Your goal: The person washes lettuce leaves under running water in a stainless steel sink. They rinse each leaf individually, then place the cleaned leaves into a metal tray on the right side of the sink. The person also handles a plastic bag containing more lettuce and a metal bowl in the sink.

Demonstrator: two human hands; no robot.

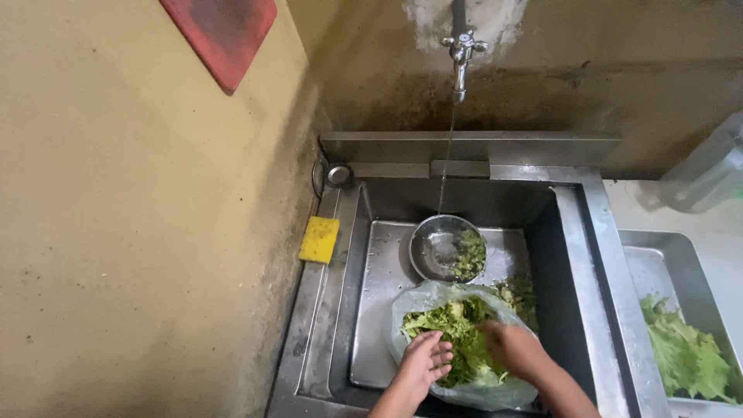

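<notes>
A clear plastic bag (418, 303) full of green lettuce leaves (451, 319) lies in the steel sink (371, 310). My left hand (426, 364) rests on the leaves at the bag's near left side, fingers spread. Over the leaves to the right is my right hand (515, 347), fingers curled down into them; whether it grips any is unclear. Behind the bag a round steel bowl (432, 249) holds water and some leaves, under a thin stream from the wall tap (461, 54).
A yellow sponge (320, 239) sits on the sink's left rim. Right of the sink a steel tray (658, 271) holds more lettuce (685, 356). A translucent plastic container (708, 170) stands at the far right. A red board (220, 35) hangs on the left wall.
</notes>
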